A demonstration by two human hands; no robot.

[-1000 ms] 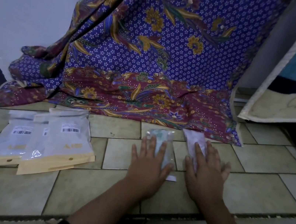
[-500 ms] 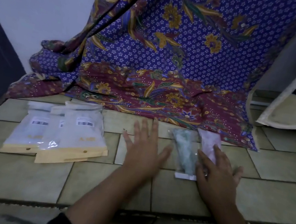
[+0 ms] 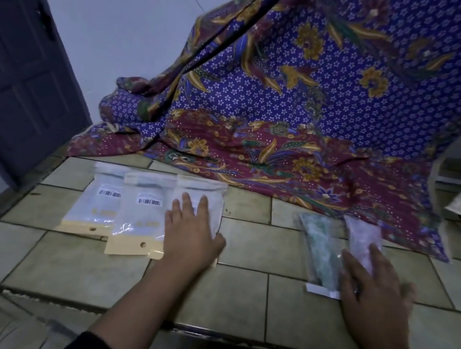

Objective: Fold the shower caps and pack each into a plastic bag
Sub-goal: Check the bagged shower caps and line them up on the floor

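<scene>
- Plastic, three retail packs at left, overlapping in a row on the tile floor; cream card headers toward the camera. Barcode labels show on two; the third's is hidden by the hand.
- Left hand lies flat on the rightmost pack, fingers spread, palm down, pinching nothing.
- Judged step: take the next pack to get a cap out for folding. To do it well, slide only the top pack clear of its neighbour, hook the thumb under the card edge, then lift. Film looks slick, so press lightly while sliding or the whole row could drag.
- Bare tile between the two groups; they sit well apart.
- Green bag, a finished packed cap by the look, lies lengthwise with its white flap end toward the camera.
- Pink bag lies just beside the green one on its right, far end close to the cloth edge.
- Right hand rests open on the near end of the pink bag, fingers spread and flat, no pinch; blurred, so exact contact is unclear.
- To do well here: hold the pink bag flat so trapped air goes out and the fold stays.
- Counts: packs 3; packed bags 2 (1 green, 1 pink); hands 2; loose unpacked caps 0 visible.
- Judged progress: two done, three left.
</scene>
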